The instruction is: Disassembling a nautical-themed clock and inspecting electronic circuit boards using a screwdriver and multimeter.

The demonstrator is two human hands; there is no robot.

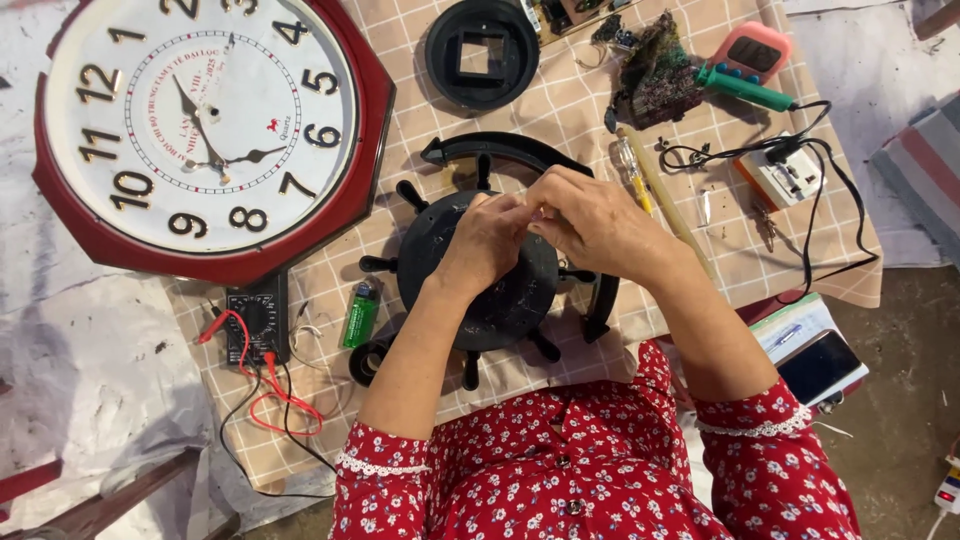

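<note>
Illumination even, soft and bright, daylight in character; source direction cannot be determined. Shadows faint and short beneath the hands and the black wheel-shaped piece. Mild sheen on the white clock face, no hard glare. Focus sharp throughout; slight wide-angle stretching at the corners.

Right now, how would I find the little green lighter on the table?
Start at the big red eight-sided wall clock on the checked cloth. Go down past its lower edge to the black multimeter with red leads. Just right of it, left of the black ship-wheel-shaped case under both hands, lies the green lighter: the only small green thing there, with a silver top.
</note>
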